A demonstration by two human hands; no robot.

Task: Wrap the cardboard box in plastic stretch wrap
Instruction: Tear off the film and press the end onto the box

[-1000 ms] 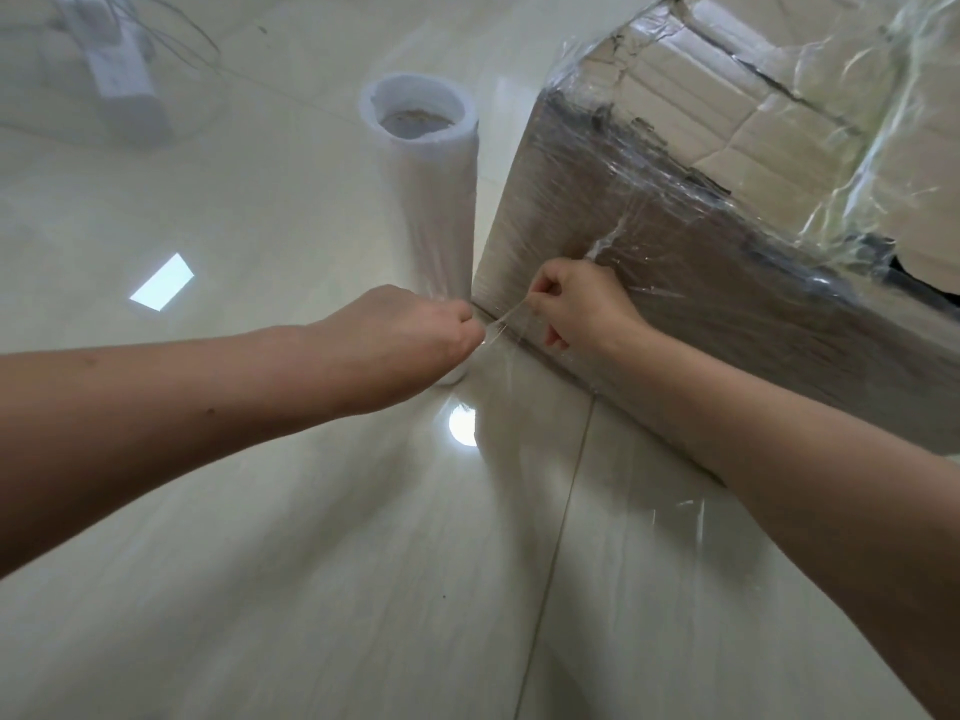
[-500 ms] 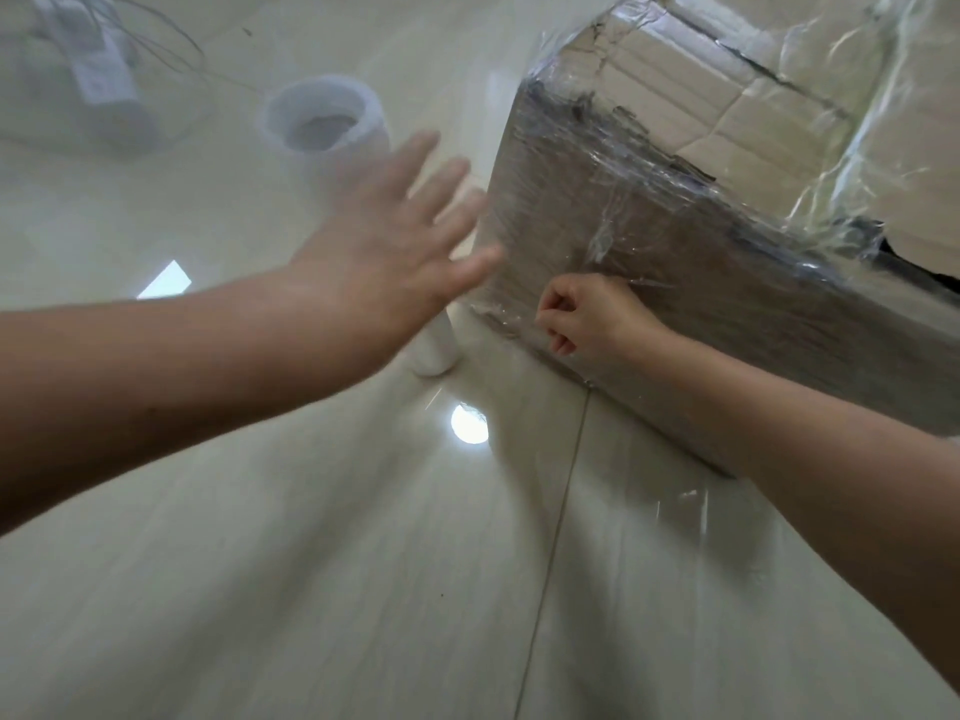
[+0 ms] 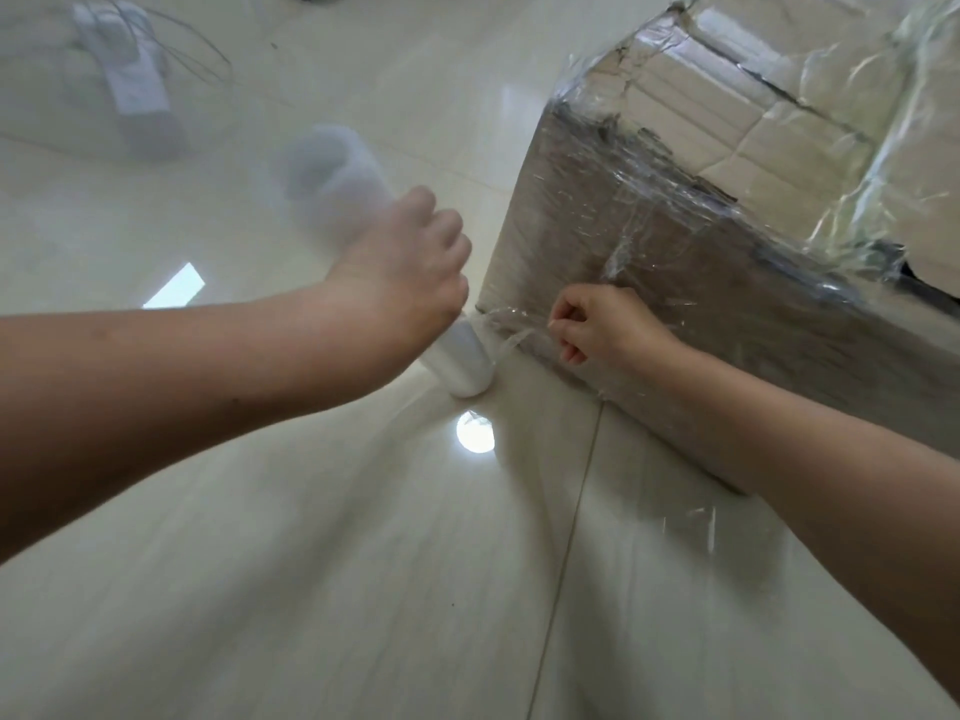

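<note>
The left hand (image 3: 410,267) shows its back to the camera. Its fingers bend round the middle of the roll of wrap (image 3: 332,189) and hold it. The roll is white and it leans. Its top end tips up and away to the left and looks blurry. Its bottom end sits on the floor (image 3: 311,563), just beside the near bottom corner of the box (image 3: 649,241).

The right hand (image 3: 597,324) is curled up small. Its fingertips pinch the loose strip (image 3: 511,337) of clear wrap. This hand is low down against the side of the box, near that same corner. The strip is crinkled and runs from the pinch toward the bottom of the roll. The two hands are near each other, with the corner of the box between them.

The box is big and brown and stands on the floor to the right. Shiny, wrinkly wrap covers the side that faces the camera and goes up over the top edge. On top, the cardboard flaps show through the wrap.

The floor is pale and shiny. A round bright spot (image 3: 475,432) glows on it just in front of the roll, and a thin line runs across the floor from the box toward the camera. Far off at the top left lies a blurry white thing (image 3: 132,90) with thin wires.
</note>
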